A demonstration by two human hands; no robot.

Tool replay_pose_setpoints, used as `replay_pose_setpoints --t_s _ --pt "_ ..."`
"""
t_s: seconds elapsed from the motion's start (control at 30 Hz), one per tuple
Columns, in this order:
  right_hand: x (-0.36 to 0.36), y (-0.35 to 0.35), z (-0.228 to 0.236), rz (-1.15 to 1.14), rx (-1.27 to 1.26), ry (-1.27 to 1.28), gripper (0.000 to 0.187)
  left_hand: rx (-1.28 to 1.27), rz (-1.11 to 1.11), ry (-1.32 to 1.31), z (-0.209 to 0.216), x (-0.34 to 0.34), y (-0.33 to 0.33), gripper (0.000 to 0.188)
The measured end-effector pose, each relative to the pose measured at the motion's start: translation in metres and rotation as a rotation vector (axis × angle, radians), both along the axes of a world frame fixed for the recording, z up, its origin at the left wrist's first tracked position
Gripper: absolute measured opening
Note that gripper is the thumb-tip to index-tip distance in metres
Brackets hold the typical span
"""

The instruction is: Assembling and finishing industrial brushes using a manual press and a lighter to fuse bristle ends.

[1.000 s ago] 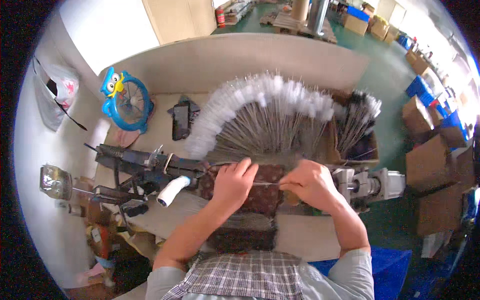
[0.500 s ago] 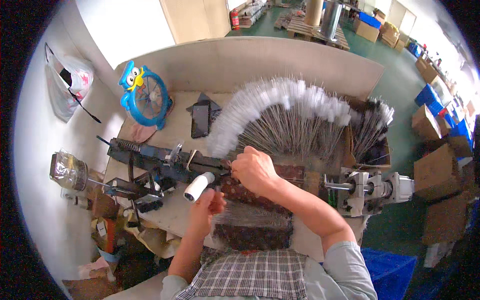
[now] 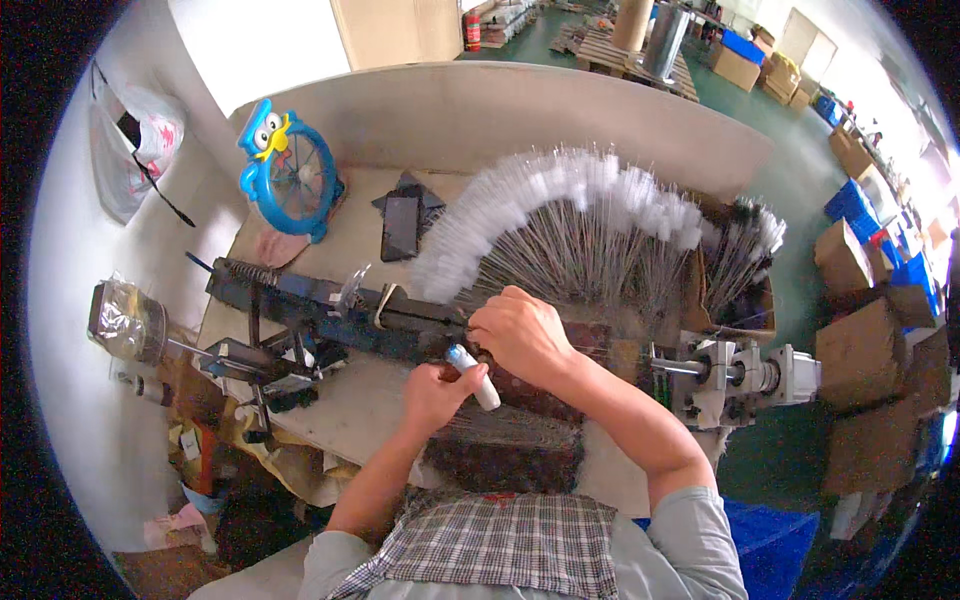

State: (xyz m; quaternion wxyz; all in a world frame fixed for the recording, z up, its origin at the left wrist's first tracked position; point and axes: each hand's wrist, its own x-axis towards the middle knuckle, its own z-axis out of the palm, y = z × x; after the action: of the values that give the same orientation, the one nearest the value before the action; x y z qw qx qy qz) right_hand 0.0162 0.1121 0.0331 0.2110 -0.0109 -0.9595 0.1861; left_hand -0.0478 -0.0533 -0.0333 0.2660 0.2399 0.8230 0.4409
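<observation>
My left hand (image 3: 437, 398) is closed, thumb across a short white cylindrical handle (image 3: 487, 393) whose upper end is bluish. It sits just in front of the right end of a long dark metal machine bar (image 3: 285, 298). At that same end, the curled fingers of my right hand (image 3: 522, 335) are pressed together; whatever they hold is hidden. Behind my hands, a wide fan of thin wire brushes with white bristle heads (image 3: 560, 188) lies on the table. Fine wires (image 3: 510, 428) are spread over a dark reddish-brown surface (image 3: 500, 462) in front of me.
A blue bird-shaped toy fan (image 3: 290, 180) and a phone (image 3: 401, 226) stand left of the brushes. A box of darker brushes (image 3: 738, 270) is at the right, behind a motor with a shaft (image 3: 740, 372). A motor wrapped in plastic (image 3: 128, 322) sits left. A low panel (image 3: 560, 105) borders the table.
The white handle has swung to the right and now slants the other way. My left hand has moved right and closed on it. My right hand stays at the bar's end, slightly further right.
</observation>
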Motion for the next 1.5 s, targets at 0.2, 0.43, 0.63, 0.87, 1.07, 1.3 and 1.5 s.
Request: replay_pose_setpoints --t_s 0.2,0.43,0.63,0.87,1.07,1.3,1.5 --pt "0.053 0.01 0.016 0.047 0.165 0.156 0.019 0.343 0.109 -0.425 0.015 0.021 0.018 0.022" --pt "0.075 -0.004 0.003 0.194 1.011 0.088 0.039 0.101 0.047 -0.141 0.01 0.023 0.016 0.028" --pt "0.079 -0.017 0.01 0.116 1.127 0.073 0.044 0.193 -0.034 -0.149 0.0 0.01 -0.002 0.028" --pt "0.078 -0.033 0.013 0.112 1.357 -0.343 0.052 0.474 0.546 -0.337 -0.026 -0.029 -0.082 0.022" --pt "0.07 -0.044 0.014 0.18 1.606 -0.514 0.05 0.672 0.812 -0.64 -0.032 -0.06 -0.125 0.027" --pt "0.067 -0.052 0.002 0.262 1.432 -0.436 0.047 0.694 0.854 -0.66 -0.03 -0.074 -0.147 0.034" --pt "0.061 -0.034 -0.044 -0.004 0.684 -0.358 0.027 0.742 0.851 -0.772 -0.044 -0.08 -0.144 0.036"
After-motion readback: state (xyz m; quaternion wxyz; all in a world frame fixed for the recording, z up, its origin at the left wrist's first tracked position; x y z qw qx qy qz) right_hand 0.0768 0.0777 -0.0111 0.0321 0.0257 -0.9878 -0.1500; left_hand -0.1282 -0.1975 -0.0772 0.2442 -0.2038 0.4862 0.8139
